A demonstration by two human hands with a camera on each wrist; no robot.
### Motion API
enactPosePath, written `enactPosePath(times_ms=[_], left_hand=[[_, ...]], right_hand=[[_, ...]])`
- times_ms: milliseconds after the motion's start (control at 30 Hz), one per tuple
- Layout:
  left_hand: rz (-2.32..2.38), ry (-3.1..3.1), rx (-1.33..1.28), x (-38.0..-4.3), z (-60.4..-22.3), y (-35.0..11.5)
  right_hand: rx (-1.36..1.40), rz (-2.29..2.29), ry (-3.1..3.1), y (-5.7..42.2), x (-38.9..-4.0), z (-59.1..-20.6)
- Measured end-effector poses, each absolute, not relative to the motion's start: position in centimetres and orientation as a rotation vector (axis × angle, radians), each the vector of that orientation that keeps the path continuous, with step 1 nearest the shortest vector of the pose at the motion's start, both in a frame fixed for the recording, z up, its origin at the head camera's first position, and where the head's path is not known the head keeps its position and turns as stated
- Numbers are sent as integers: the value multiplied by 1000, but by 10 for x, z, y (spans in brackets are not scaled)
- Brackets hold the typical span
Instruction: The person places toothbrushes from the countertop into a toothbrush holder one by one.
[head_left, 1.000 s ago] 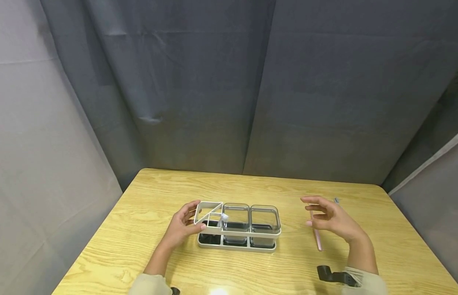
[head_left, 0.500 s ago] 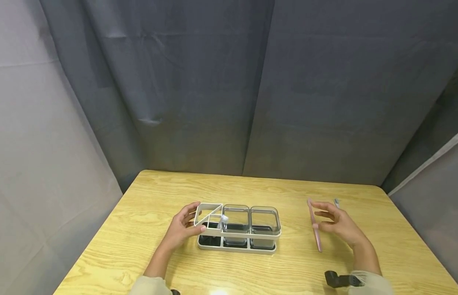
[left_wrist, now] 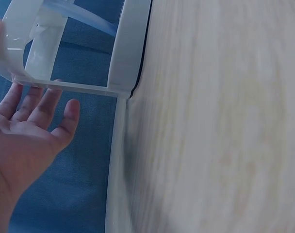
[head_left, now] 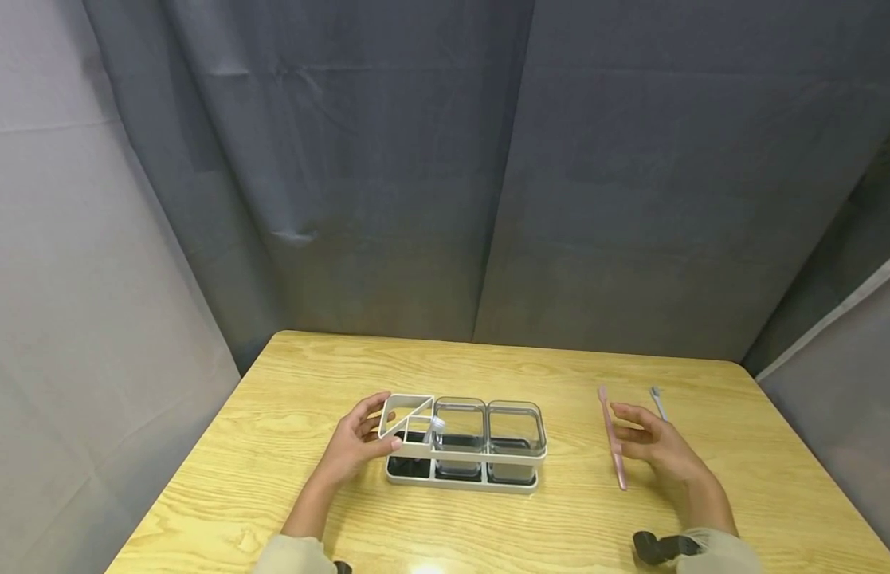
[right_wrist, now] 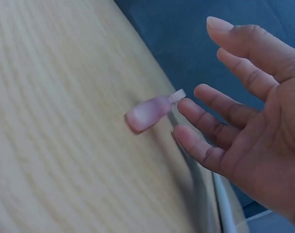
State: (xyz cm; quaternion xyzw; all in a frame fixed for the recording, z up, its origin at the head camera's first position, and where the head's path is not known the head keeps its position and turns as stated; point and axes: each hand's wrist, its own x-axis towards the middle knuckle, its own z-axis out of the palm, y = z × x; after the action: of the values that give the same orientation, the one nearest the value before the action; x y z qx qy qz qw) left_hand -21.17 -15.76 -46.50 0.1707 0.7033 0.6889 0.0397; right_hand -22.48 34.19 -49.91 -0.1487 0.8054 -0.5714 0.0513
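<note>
A white toothbrush holder with two clear cups stands on the table. My left hand grips its left end, thumb in front and fingers behind. A pale, see-through stick with a whitish top leans in the holder's divided section; in the left wrist view its bluish shaft crosses the frame opening. A pink toothbrush lies on the table at the right. My right hand is right beside it, fingers spread and slightly bent, nothing held in the right wrist view. A blue toothbrush lies partly hidden behind that hand.
The wooden table has its far edge against a dark grey curtain. Lighter cloth hangs on the left side. Between the holder and the pink toothbrush lies bare tabletop.
My right hand has moved right, from over the pink toothbrush to its right side, and a little lower. The toothbrush lies nearly where it was. The left hand and holder stay put.
</note>
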Motion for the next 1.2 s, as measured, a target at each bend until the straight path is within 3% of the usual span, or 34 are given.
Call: enactPosePath(times_ms=[300, 1200], left_hand=[[2109, 2181, 526, -219, -482, -160], [2138, 2136, 517, -216, -479, -161]], right_hand=[[-347, -1736, 2477, 347, -221, -506], [-152, -1521, 2507, 339, -240, -509]])
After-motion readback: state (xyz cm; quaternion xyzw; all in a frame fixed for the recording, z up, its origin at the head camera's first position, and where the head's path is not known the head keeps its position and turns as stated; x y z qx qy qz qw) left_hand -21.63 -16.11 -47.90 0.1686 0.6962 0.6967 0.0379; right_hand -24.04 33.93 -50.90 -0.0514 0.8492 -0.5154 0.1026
